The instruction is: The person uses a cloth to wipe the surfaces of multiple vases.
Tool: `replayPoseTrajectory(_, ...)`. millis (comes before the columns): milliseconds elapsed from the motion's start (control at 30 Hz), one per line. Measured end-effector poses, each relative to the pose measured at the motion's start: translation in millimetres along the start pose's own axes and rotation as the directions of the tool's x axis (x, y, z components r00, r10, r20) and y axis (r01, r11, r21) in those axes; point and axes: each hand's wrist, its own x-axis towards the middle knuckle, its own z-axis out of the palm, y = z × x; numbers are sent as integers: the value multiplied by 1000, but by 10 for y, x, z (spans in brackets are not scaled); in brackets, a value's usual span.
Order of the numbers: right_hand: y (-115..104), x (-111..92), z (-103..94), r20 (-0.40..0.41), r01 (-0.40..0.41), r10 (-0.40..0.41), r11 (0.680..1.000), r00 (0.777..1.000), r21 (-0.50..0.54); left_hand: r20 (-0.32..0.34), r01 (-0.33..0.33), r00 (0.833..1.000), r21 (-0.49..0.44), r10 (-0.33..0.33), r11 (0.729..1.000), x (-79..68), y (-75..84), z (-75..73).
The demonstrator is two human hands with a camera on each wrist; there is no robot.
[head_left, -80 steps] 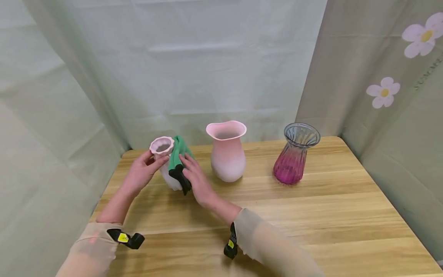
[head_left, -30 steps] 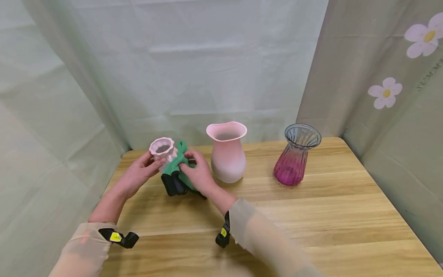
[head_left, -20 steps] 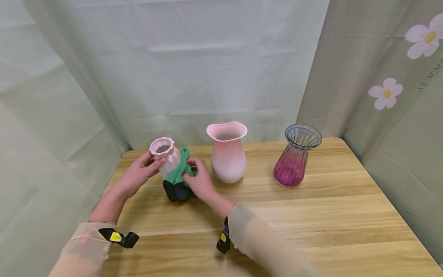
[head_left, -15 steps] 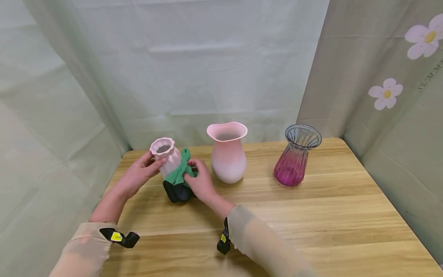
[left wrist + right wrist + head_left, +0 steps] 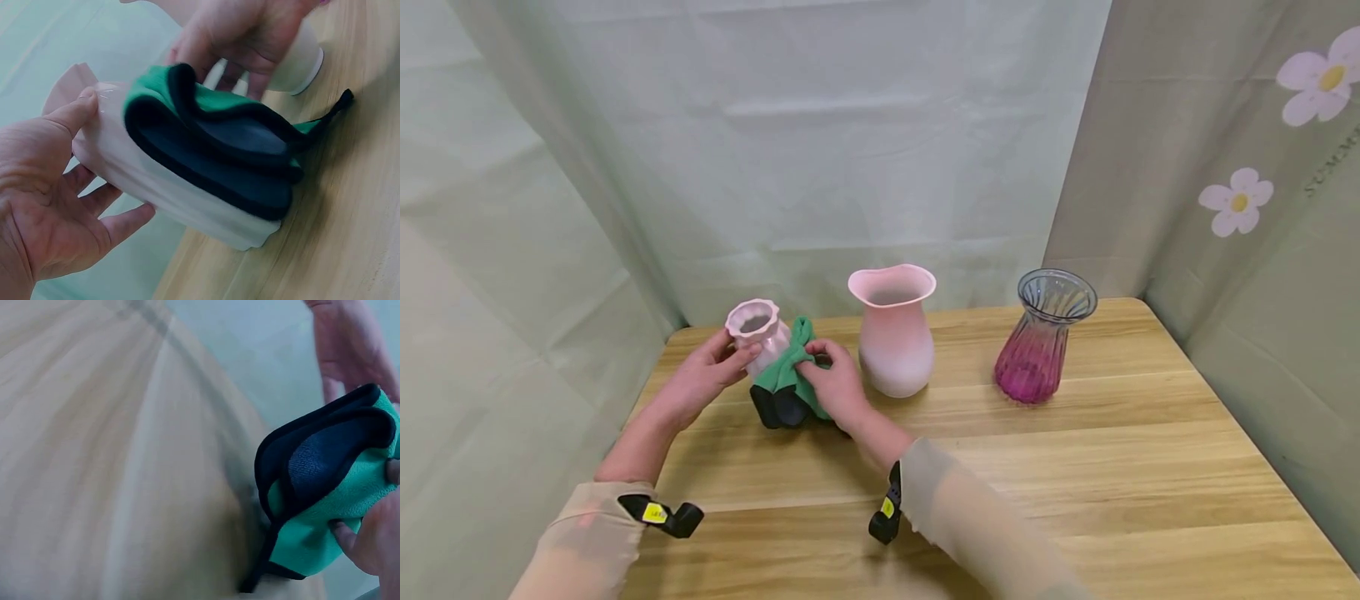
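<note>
My left hand (image 5: 700,375) holds a small pale pink vase (image 5: 777,342) with a scalloped rim, thumb and fingers about its neck. The vase leans at the table's left side. My right hand (image 5: 844,393) pinches a bunched green cloth (image 5: 782,371) with dark edging and a dark inner side. The cloth lies against the vase's right side and covers much of its lower body. In the left wrist view, the vase (image 5: 109,147) shows past the folded cloth (image 5: 212,169). The right wrist view shows the thumb and a finger gripping the green cloth (image 5: 331,512).
A larger pink-and-white vase (image 5: 897,354) with a wavy mouth stands just right of my right hand. Farther right is a ribbed glass vase (image 5: 1033,354), grey above and magenta below. They stand on a wooden table (image 5: 1112,467) with curtains (image 5: 865,150) behind.
My right hand went from spread fingers on the cloth to pinching it bunched. The cloth slid down the vase, then slightly back up. My left hand stays at the vase's neck.
</note>
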Motion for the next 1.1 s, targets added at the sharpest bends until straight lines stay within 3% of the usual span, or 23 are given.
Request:
replayPoseTrajectory(233,-259,100,-35,55,109,-105,991,993,-80,-1,6,1000,26,-6,1000,-6,-15,-14)
replayPoseTrajectory(433,-328,105,-35,78,160,-153,982,985,-101,4,10,1000,30,-10,999,-12,-14,-21)
replayPoseTrajectory(800,-226,105,-29,40,163,-159,971,987,-175,1,10,1000,0,-10,1000,16,-9,-9)
replayPoseTrajectory(1100,153,-16,-28,25,84,-81,977,996,-196,-6,2,1000,-18,-2,1000,19,-12,1)
